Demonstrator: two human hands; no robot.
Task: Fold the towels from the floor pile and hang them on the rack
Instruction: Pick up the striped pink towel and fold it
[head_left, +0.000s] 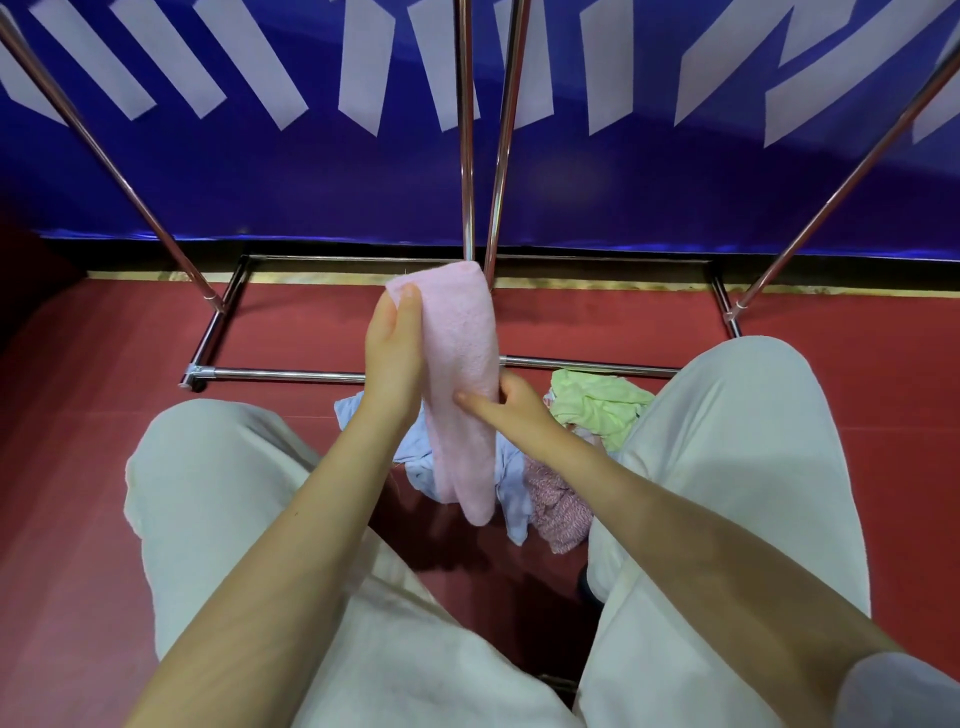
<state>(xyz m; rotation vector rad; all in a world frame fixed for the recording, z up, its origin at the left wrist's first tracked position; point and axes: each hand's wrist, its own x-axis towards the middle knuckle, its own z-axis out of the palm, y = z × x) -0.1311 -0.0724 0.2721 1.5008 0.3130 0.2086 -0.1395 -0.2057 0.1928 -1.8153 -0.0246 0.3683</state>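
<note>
A pink towel (460, 379), already folded into a long narrow strip, is held upright between two hands. Its upper end is gripped by the left hand (392, 345), with the thumb laid across the near face and the fingers hidden behind the cloth. Lower down, the strip is pinched at its right edge by the right hand (511, 402), the thumb stretched leftward across the fabric and the fingers curled behind. Below that pinch the tail of the towel hangs free, above the floor pile.

The pile is seen between the knees of the pale trousers (249, 519): a light blue towel (511, 499) lies under the hanging strip, a patterned pink cloth (561, 514) just right of it, and a green towel (597, 405) farther right, near the rack's front base bar (280, 373). The chrome rack (466, 156) stands beyond, on the red floor (104, 364), in front of a blue banner (311, 182); its hanging rail is not in view, and no towel can be seen on it.

The folding of this towel is judged to be nearly done, with the hanging step still ahead and several towels left in the pile. For the next move, the strip would probably need to be lifted clear of the pile, kept pressed flat so the fold is not lost, and draped evenly over a rail well above the frame.
</note>
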